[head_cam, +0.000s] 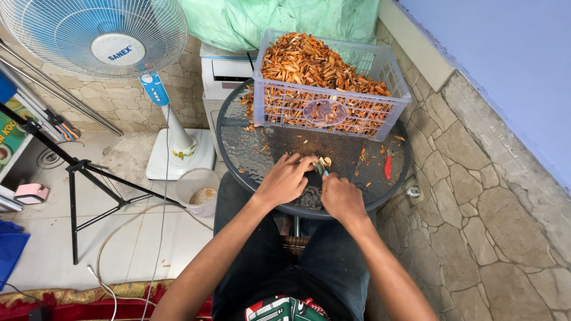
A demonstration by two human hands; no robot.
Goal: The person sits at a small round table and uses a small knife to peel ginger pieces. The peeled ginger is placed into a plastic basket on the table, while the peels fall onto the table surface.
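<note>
Round white label with blue print (118,49) at fan centre, upper left of frame. Green and yellow printed cardboard package (8,135) at left edge, partly cut off.

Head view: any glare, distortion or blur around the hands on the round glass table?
Head view: even daylight; pale sheen on the round textured-glass table; wide-angle bending at the edges; left hand and right hand sharp, the small pale piece between them too small to identify.
</note>
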